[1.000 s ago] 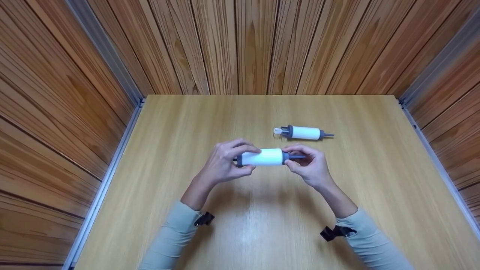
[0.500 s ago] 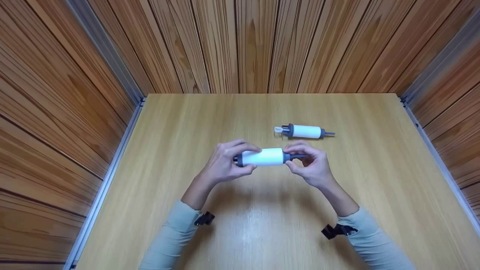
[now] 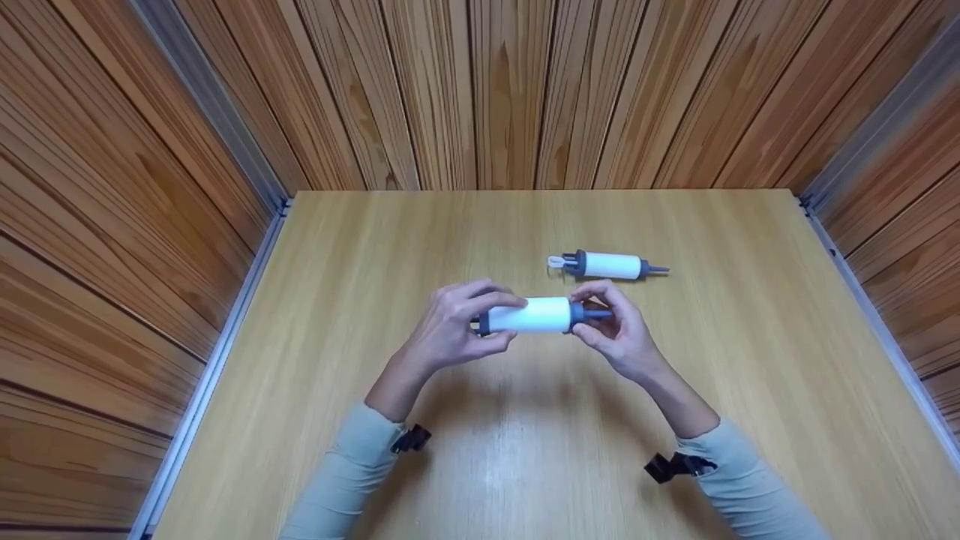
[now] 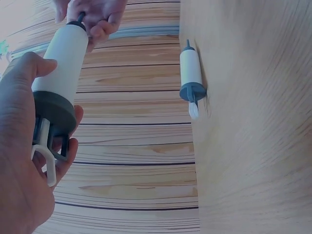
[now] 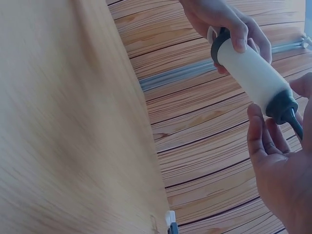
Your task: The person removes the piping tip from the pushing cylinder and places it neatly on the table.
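1) White cylinder: above the table, gripped in your left hand
2) Your right hand: about the cylinder's dark cap; cannot tell if grasping
3) Second cylinder: on the table, beyond your hands

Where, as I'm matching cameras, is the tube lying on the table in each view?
Head: the lying tube, right of centre, about mid-height.
Left wrist: right of centre, upper half.
Right wrist: only part of its handle end, bottom edge, just right of centre.
Shared landmark: the held tube.
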Tool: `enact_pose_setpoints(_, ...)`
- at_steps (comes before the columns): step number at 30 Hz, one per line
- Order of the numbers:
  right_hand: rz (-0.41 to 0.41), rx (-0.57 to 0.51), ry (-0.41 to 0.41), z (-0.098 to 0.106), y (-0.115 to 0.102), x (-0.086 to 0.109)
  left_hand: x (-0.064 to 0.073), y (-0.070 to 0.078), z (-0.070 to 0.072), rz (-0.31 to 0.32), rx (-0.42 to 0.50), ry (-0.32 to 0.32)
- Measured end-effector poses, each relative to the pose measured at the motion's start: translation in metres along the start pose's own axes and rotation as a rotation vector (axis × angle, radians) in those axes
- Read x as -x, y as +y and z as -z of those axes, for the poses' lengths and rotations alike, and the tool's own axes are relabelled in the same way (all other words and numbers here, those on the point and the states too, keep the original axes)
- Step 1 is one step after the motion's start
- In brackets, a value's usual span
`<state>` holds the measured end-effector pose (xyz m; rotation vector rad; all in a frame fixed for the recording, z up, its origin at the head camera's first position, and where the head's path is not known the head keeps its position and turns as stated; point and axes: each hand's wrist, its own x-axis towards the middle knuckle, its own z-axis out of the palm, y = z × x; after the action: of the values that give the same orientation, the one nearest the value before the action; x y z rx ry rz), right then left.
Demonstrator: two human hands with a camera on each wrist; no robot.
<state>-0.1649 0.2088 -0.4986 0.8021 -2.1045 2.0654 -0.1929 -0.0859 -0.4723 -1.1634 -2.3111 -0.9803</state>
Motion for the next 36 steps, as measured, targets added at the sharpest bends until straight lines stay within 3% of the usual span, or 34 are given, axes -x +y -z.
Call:
enact_pose_setpoints(13,-0.009,0.018,0.032,-0.0004,-0.002,0.0,-0.0035,0.0038,-0.0042,-0.055,-0.014,0.038)
enact_pose_setpoints(24,0.09,0.0,0.009,-0.001,-0.0013,0.0024,-0.0013,0.0054,-0.0043,-0.018,0.02,0.032)
enact_pose_setpoints(36,0.05,0.037,0.017,-0.0011,-0.0029,0.0033,-0.0013,0.0074,-0.0021,-0.028,-0.005,0.035)
